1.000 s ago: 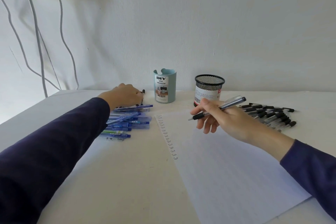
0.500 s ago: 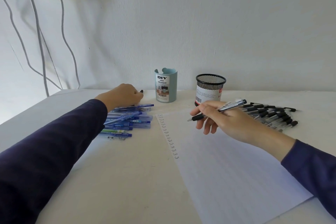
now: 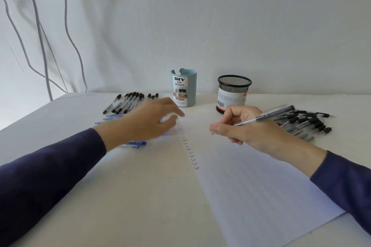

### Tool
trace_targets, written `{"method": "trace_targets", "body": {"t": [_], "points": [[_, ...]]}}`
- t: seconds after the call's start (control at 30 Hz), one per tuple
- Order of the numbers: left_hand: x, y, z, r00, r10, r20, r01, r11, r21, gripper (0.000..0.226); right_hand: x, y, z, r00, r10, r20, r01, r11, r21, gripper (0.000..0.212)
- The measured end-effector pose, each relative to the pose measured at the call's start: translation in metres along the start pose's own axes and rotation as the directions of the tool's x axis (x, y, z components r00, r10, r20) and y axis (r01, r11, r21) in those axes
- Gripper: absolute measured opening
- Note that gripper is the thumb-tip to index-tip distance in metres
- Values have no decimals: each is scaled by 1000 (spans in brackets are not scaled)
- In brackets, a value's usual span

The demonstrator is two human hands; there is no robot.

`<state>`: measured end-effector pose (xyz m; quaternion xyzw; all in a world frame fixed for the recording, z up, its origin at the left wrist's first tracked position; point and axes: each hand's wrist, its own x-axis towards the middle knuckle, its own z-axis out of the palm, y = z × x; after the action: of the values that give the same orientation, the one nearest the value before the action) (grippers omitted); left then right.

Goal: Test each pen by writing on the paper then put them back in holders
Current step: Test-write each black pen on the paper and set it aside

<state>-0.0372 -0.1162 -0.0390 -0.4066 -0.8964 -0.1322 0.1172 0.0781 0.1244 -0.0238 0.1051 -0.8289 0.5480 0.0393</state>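
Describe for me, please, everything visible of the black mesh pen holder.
The black mesh pen holder is a round cup of seemingly metal mesh with a solid rim, a white barcoded label round its lower half. It stands upright on the table by the wall, right of the blue desk organizer, behind the right hand. Nothing shows above its rim.
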Motion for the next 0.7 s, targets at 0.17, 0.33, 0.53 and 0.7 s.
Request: {"method": "trace_targets", "body": {"t": [0.17,0.33,0.53,0.7], "points": [[-38,39,26,987,94,128,-100,994,45,60,-5,-4,19,999,10,-35,-8,998,60,42],[-41,36,33,992,111,55,-112,993,22,54,-13,0,45,996,65,58,-70,994,79,36],[-41,35,36,995,87,50,-84,995,-56,60,-14,6,59,996,-3,-84,-5,996,-89,44],[-42,37,35,996,80,41,-77,994,-72,61,-11,9,59,994,16,-107,-28,994,-109,43]]}}
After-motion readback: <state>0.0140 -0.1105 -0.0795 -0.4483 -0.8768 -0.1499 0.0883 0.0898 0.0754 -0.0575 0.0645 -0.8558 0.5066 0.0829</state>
